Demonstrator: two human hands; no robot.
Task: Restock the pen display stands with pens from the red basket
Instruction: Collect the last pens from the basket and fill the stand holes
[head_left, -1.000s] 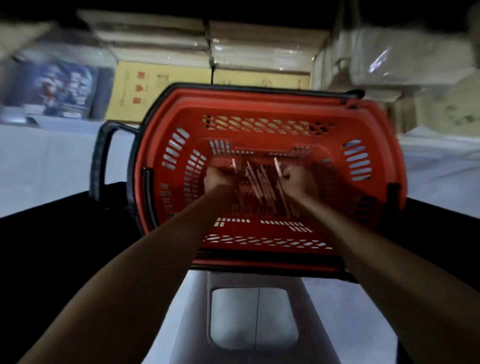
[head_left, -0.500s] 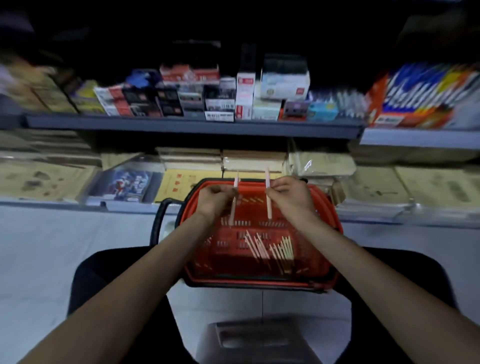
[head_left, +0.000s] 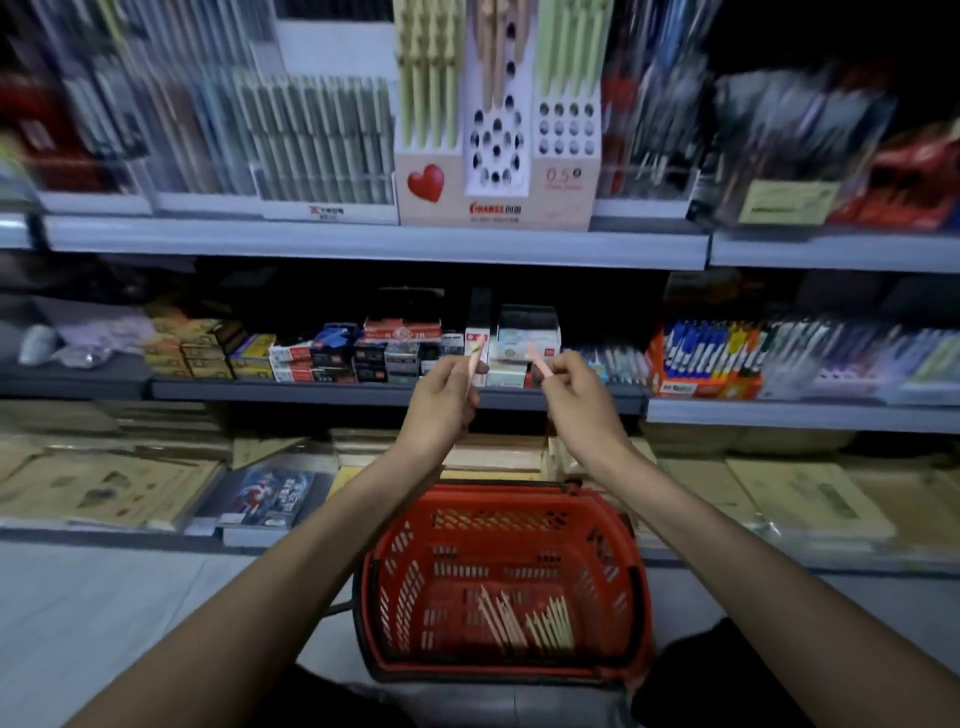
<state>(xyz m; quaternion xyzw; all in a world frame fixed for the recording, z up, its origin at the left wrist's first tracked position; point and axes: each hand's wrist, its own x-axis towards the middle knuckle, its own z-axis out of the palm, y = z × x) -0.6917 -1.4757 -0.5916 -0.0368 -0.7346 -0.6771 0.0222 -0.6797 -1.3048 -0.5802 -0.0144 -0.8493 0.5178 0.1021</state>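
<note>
Stationery shelves face you: your left hand (head_left: 445, 402) and right hand (head_left: 577, 397) each pinch a slim pink pen (head_left: 476, 357) roughly upright, with the pale cardboard holed display stand (head_left: 493, 208) straight above, equally near both, and the red plastic basket (head_left: 498, 492) below.

- Red basket (head_left: 402, 571): moulded plastic with slotted walls and a slight sheen on the rim.
- Loose pens (head_left: 524, 621) in it: smooth plastic barrels, pale pink and pale green, matt.
- Each raised pink pen (head_left: 475, 358): smooth and matt, though blurred.
- Display stand (head_left: 498, 208): printed card, matt, with a glossy-looking red heart (head_left: 426, 182).
- Shelf edge (head_left: 363, 241): grey painted metal, smooth, satin.
- Bottom-shelf stacks (head_left: 104, 488): brown paper, some under shiny clear film.
- Floor (head_left: 104, 623): pale, smooth.
</note>
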